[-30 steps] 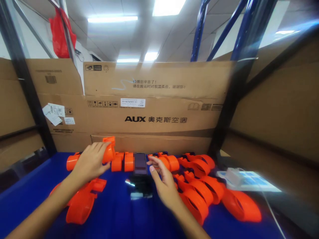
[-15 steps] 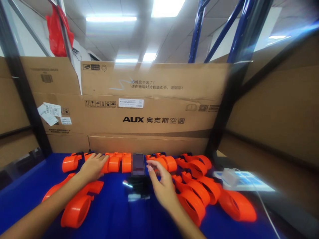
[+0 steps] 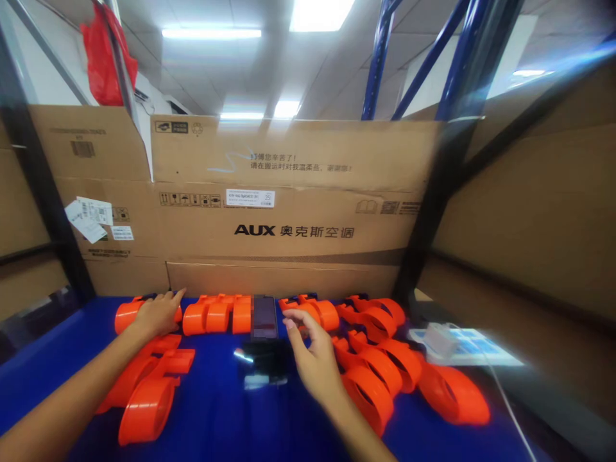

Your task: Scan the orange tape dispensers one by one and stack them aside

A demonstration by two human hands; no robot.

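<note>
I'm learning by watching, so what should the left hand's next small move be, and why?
Probably the left hand should close gently on the orange piece it partly covers. That piece shows at the hand's edge, below the outstretched fingers, and three more orange pieces sit just to its right. Whether the fingers already grip it is hidden.

The left forearm [image 3: 72, 401] is stretched forward and slanted inward. The left hand [image 3: 154, 317] is held back uppermost, one finger [image 3: 179, 297] spread out to the right; its grip is hidden beneath. The right forearm [image 3: 360, 420] is angled inward too. The right hand [image 3: 315, 356] is turned palm inward, its fingers loosely curved, the thumb [image 3: 294, 335] parted from them.
</note>
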